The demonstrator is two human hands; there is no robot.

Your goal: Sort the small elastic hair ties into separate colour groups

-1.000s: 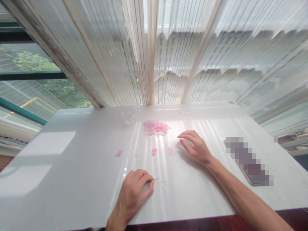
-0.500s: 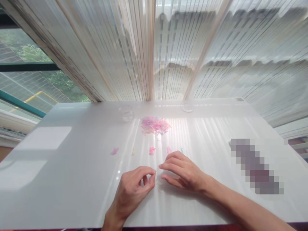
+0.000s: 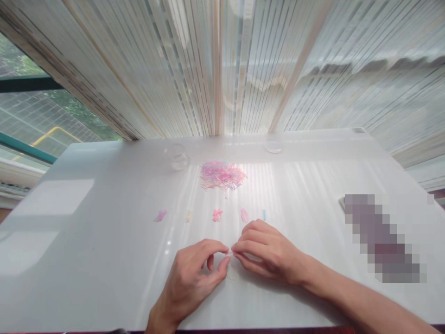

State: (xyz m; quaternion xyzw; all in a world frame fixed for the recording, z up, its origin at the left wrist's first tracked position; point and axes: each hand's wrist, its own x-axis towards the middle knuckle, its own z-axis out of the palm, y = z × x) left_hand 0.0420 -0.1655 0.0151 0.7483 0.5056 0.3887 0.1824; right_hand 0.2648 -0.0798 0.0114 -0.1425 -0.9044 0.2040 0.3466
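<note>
Near the table's front edge, my left hand (image 3: 196, 269) pinches pale, thin strands that look like rubber bands (image 3: 230, 253). My right hand (image 3: 269, 253) meets it from the right, its fingertips closed on the same strands; some pale loops hang just below. Beyond the hands runs a row of small bunches: purple (image 3: 161, 215), yellow (image 3: 188, 216), red-pink (image 3: 217, 215) and light pink (image 3: 244, 215). A blue bunch (image 3: 264, 215) lies at the row's right end, just past my right hand. Farther back spreads a tangled, mostly pink pile of bands (image 3: 222, 175).
A clear round container (image 3: 180, 160) stands at the back left of the white table (image 3: 104, 260), and a clear lid-like disc (image 3: 273, 147) lies at the back. To the right is a blurred-out phone-like object (image 3: 382, 241). Striped curtains (image 3: 215, 69) hang behind the table.
My right hand came back from beside the pile to my left hand and closed on the pale strands. A blue bunch now shows at the row's right end. The view has shifted slightly.
</note>
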